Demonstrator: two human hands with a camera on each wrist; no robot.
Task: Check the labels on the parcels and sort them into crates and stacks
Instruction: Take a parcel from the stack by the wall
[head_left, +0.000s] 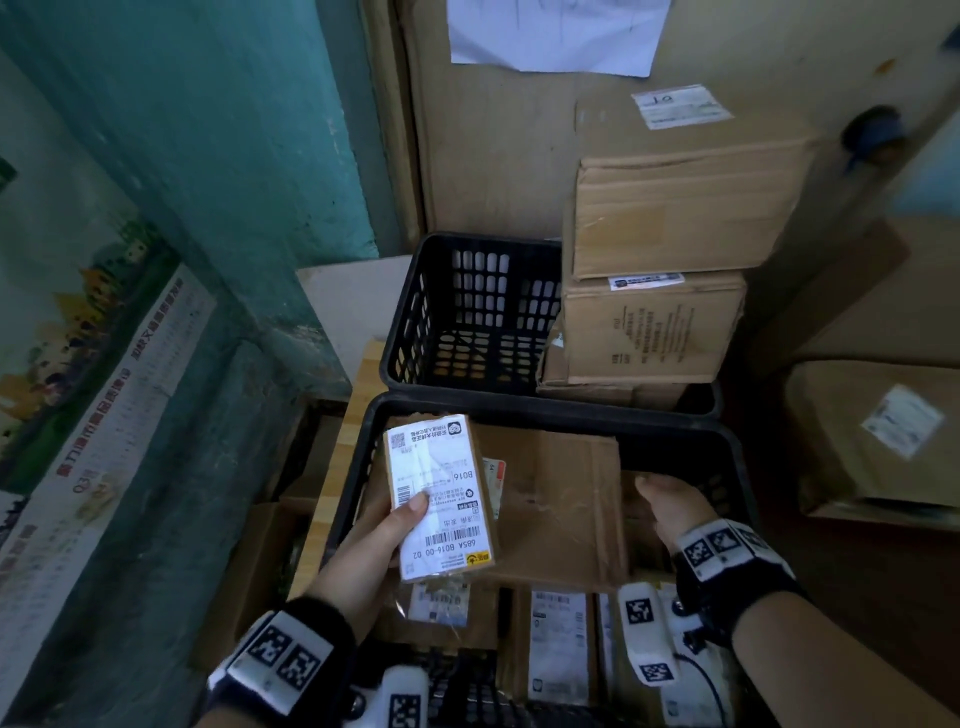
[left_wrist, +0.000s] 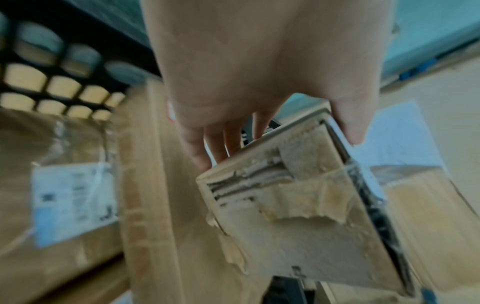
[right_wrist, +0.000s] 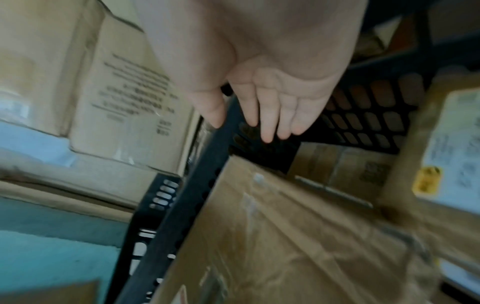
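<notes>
My left hand (head_left: 400, 525) holds a small flat cardboard parcel (head_left: 441, 493) with a white shipping label facing up, thumb on the label and fingers underneath. In the left wrist view the fingers (left_wrist: 215, 148) grip the parcel (left_wrist: 298, 205) by its torn, taped end. It hangs above the near black crate (head_left: 519, 410), which holds several labelled cardboard parcels (head_left: 558, 639). My right hand (head_left: 670, 499) hovers inside the crate's right side, fingers (right_wrist: 267, 121) straight and empty, above a large plain brown box (head_left: 561, 499).
A second black crate (head_left: 415, 312) stands behind, empty on its left, with stacked cartons (head_left: 654, 322) in its right part. More cardboard boxes (head_left: 872, 436) sit at the right. A green wall (head_left: 208, 156) and a poster close the left side.
</notes>
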